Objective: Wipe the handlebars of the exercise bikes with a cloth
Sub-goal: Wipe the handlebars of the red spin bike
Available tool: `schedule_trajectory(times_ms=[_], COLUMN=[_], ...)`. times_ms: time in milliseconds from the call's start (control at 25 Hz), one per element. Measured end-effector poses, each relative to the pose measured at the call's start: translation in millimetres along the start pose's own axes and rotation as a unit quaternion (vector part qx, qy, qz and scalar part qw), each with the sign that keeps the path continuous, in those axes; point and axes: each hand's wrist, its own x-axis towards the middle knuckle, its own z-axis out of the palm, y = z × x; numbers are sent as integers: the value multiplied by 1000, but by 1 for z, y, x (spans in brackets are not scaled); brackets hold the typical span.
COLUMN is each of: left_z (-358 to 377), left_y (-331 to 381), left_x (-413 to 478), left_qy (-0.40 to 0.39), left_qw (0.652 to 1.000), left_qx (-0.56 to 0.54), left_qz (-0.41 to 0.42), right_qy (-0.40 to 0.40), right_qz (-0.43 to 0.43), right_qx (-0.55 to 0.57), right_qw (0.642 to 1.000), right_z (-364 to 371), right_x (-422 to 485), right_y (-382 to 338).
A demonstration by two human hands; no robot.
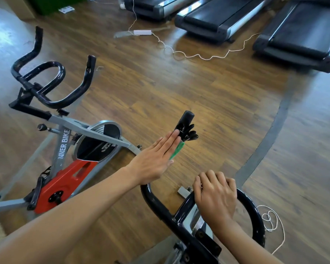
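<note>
Your left hand (154,159) is out flat, fingers straight, pressing the green cloth (176,151) against the near bike's upright horn (186,121). Only a sliver of cloth shows past your palm, on the horn side. Your right hand (215,195) is curled round the loop (255,214) of the same handlebar, close in to you, bracing it. The horn rises up and away from you, long axis running from your fingertips to its capped tip, so the stroke goes along that line, and the left hand is the one on it. Something black and ragged hangs off the horn just past your fingers. It may be torn grip wrap, hard to tell, and it could snag the cloth. There's open floor (208,96) all round the horn. The second bike (65,141) stands well to your left, neither hand on its bars (51,86).
</note>
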Motion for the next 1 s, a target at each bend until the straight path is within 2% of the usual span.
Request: schedule_trajectory(times_ms=[360,640,880,1000], left_z=[-3,-5,-3,-2], left_y=[2,9,31,32], left_x=[39,46,45,55], left_qy=[122,132,124,172], left_qw=[988,967,934,933], left_qx=[-91,-194,-231,-223], left_qz=[-38,-97,-244,-225], right_qy=[8,10,14,14], right_qz=[10,3,7,11], right_qx=[6,12,15,22], right_qw=[1000,1000,1000,1000], right_z=[1,0,0,0], right_x=[-1,-2,-2,-2], right_y=[-4,-4,-4,-3])
